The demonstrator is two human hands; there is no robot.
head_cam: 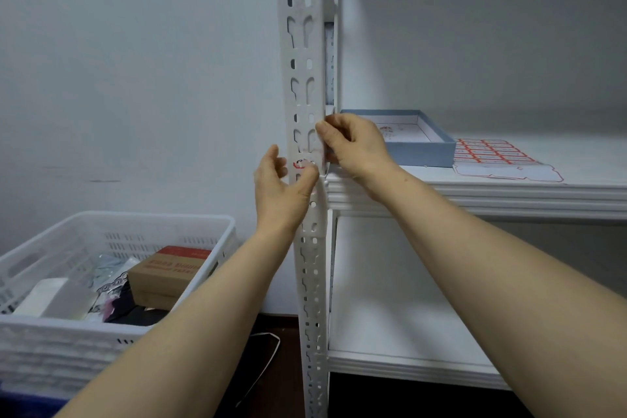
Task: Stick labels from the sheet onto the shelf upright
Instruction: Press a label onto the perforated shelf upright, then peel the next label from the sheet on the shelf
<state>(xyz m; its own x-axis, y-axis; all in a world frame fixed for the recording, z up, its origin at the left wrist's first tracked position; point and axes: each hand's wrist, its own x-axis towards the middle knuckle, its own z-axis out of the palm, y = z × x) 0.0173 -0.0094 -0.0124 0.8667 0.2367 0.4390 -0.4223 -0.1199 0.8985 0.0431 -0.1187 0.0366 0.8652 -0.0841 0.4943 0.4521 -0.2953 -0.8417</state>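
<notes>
Two bare forearms [210, 316] reach up to the shelf upright [305, 78]. The left hand [280, 183] closes its grip round it, fingers behind and thumb in front at the lower edge of a red-and-white label [303, 163], likely pressing it flat. The right hand [354, 146] pinches the upright's corner just above, seemingly to steady it; whether it also holds the label I cannot tell. The sheet [492, 154] lies on the shelf [475, 193], within reach for the next label.
</notes>
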